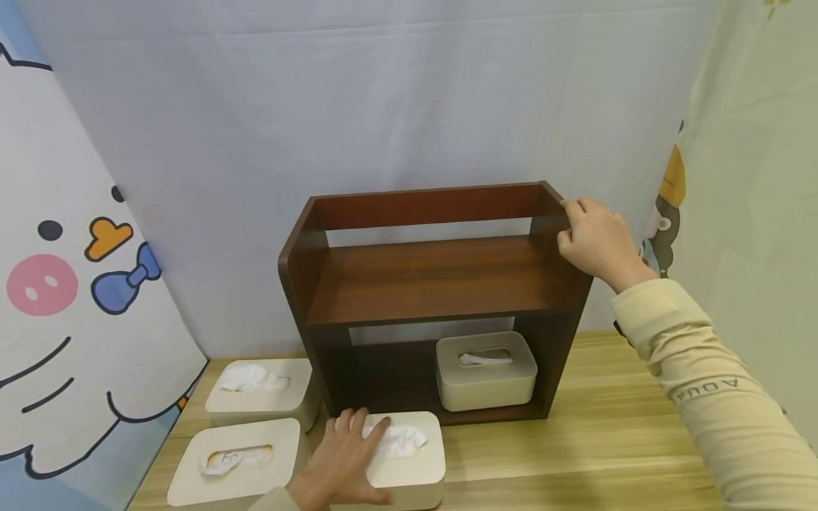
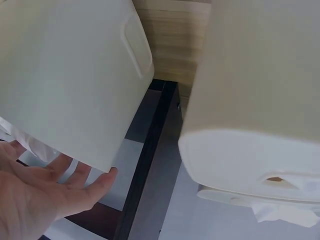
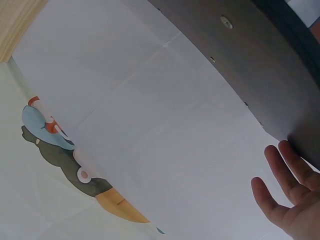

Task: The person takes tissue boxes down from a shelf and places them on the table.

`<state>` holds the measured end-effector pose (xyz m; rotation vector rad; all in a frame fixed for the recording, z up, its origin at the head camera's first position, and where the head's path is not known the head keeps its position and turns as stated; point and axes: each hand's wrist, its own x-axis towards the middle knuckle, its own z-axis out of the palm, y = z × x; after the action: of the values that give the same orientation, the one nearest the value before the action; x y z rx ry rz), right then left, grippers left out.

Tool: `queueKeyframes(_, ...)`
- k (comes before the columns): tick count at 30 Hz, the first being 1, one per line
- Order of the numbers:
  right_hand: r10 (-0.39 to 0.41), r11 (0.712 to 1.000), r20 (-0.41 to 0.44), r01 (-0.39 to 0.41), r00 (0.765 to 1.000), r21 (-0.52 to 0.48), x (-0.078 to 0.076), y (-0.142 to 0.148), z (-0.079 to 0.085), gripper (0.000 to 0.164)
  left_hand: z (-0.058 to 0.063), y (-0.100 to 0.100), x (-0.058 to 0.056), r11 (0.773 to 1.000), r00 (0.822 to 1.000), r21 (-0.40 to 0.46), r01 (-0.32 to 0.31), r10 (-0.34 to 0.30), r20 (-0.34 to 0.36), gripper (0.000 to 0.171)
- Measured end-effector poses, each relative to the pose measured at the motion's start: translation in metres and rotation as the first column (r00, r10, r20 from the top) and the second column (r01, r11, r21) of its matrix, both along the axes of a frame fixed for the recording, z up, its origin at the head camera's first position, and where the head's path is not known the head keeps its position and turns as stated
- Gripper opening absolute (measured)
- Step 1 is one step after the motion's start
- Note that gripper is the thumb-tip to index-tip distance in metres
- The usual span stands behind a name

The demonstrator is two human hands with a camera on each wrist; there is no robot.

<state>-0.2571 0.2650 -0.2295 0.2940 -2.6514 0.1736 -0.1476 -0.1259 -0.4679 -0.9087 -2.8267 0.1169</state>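
A cream tissue box (image 1: 414, 490) with white tissue showing in its slot stands at the shelf's front left. My left hand (image 1: 345, 458) lies over its left end with fingers spread, the thumb down at the front; in the left wrist view the fingertips (image 2: 111, 172) touch the box's top edge. A dark brown two-tier shelf (image 1: 434, 273) stands behind it. My right hand (image 1: 601, 238) holds the top of the shelf's right side panel, thumb on the inner side and fingers over the edge. Another tissue box (image 1: 488, 390) sits on the lower tier at the right.
Two more cream tissue boxes stand left of the shelf, a rear one (image 1: 255, 408) and a front one (image 1: 236, 486). The wood-grain table (image 1: 613, 433) runs to the right. A pale curtain (image 1: 409, 113) hangs behind the shelf, with cartoon-printed cloth (image 1: 57, 213) at the left.
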Motion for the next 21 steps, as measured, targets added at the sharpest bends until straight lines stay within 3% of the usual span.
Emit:
queueKeyframes(7,0.009,1.0,-0.01,-0.009,1.0,-0.005,0.0,-0.001,0.0,0.045,-0.007,-0.009,0.003,0.999,0.998,0.031,0.028,-0.026,-0.061,0.103)
queueKeyframes(14,0.009,1.0,-0.017,-0.009,1.0,-0.003,0.001,-0.001,0.0,0.044,-0.01,-0.018,0.003,0.998,0.998,0.057,0.038,-0.036,-0.048,0.104)
queueKeyframes(21,0.009,1.0,-0.009,-0.009,1.0,-0.007,0.002,-0.003,0.001,0.044,-0.013,-0.022,0.005,0.997,0.992,0.042,0.06,-0.055,-0.114,0.103)
